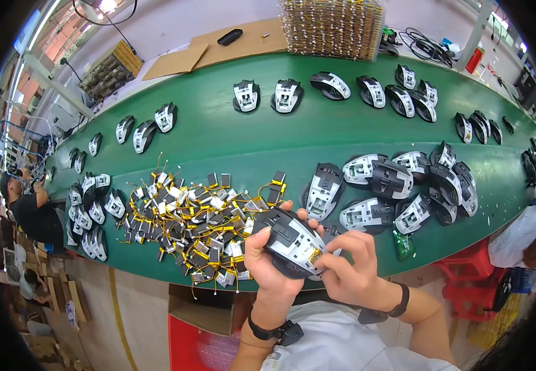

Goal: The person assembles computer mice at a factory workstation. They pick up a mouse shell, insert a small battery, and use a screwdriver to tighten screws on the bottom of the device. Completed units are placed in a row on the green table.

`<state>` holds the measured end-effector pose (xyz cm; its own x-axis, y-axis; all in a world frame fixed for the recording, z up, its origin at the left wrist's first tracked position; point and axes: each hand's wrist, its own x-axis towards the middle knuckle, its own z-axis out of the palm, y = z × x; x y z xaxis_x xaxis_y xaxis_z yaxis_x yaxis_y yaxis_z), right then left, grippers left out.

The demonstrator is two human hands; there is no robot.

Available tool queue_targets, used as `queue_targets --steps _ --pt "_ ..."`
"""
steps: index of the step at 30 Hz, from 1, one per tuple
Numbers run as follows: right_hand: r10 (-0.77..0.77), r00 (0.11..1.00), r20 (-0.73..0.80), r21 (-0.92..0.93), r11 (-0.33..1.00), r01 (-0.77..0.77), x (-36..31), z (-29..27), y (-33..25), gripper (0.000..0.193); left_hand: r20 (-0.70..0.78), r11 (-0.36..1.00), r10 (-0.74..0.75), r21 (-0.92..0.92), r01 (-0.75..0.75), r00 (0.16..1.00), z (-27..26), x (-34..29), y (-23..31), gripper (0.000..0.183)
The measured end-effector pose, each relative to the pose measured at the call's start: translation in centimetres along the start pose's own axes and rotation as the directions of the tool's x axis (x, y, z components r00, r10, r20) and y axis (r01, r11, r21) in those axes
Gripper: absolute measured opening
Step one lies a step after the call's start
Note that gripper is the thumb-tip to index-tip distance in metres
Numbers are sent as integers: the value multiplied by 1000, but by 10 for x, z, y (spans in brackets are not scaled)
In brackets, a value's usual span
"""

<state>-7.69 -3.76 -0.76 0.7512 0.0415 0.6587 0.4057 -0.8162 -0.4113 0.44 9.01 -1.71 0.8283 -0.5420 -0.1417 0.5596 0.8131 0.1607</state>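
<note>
My left hand (271,260) is wrapped round a black and white computer mouse (291,237) with its top cover off, held tilted above the table's near edge. A battery (312,254) with yellow tape shows in the open slot of this mouse. Thumb and fingers of my right hand (355,264) are pinched together at the battery's end, hiding part of it. Left of my hands lies a wide heap of batteries (187,216), small grey pouches with yellow tape and thin wires. Right of them is a cluster of open mice (367,214), the nearest one (323,190) standing apart.
More open mice (246,96) stand along the green conveyor belt (206,123) behind the table. A green packet (404,245) lies at the near right edge. Beyond the belt are cardboard (178,62) and a stack of wired parts (333,28). Co-workers sit at the far left (30,210) and right (521,241).
</note>
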Motion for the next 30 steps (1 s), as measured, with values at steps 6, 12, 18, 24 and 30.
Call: queue_targets --steps 6,12,18,24,30 --pt "244 959 143 415 865 -282 7 -14 -2 34 61 999 -10 -45 12 998 -5 3 14 57" --pt "181 978 100 318 926 -204 10 -12 -9 44 111 999 0 41 -4 994 5 1 10 61" --pt "261 867 425 611 623 -488 37 -24 10 61 134 920 129 353 -169 983 11 1 1 66" --pt "191 702 687 676 187 -713 45 -56 25 65 172 894 7 440 -83 985 28 8 -15 67" --pt "281 792 542 690 388 -611 70 -110 82 48 159 774 -65 632 -51 985 36 5 -37 91"
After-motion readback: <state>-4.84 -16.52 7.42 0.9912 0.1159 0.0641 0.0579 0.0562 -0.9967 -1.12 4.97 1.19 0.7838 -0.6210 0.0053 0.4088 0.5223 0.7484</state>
